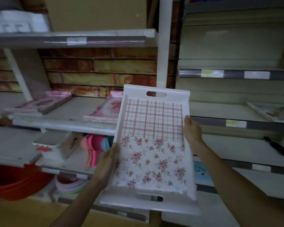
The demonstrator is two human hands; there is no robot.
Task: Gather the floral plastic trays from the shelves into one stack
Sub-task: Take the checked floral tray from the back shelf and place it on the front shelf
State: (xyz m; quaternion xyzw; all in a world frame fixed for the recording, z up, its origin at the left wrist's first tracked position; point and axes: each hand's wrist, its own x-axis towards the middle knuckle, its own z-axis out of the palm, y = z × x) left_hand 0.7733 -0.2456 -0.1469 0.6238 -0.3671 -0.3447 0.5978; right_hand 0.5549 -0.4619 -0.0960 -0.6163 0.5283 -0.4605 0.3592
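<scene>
Two bare hands hold one floral plastic tray (152, 145) up in front of the shelves, seen from the head camera. Taking that tray as the landmark: the left hand (107, 158) clasps its left long rim near the lower half, thumb over the raised edge and the other digits hidden under it; the right hand (192, 131) clasps the right long rim a little higher, about where the pink check pattern meets the flower print. Each grip is closed on the tray, so the tray sits between the two hands, tilted with its far end raised. Both short ends have an oval handle slot, neither of them touched by a hand.

Behind the tray's upper left corner, on the middle shelf (64, 124), lies a flat stack of pink patterned trays (103, 114), partly hidden by the held one. Further left on that shelf lies a second flat pink stack (43, 103), well apart from the tray.

Below and left of the tray, on the lower shelf, stand nested pink and blue plastic pieces (95, 145); their kind is too blurred to tell. At the lower left, a red basin (13, 181) sits beside a stack of pale bowls (70, 184); what they contain cannot be made out.

Right of the tray, the neighbouring shelves hold a patterned flat item (272, 112) and a dark object (279, 149), both blurred
</scene>
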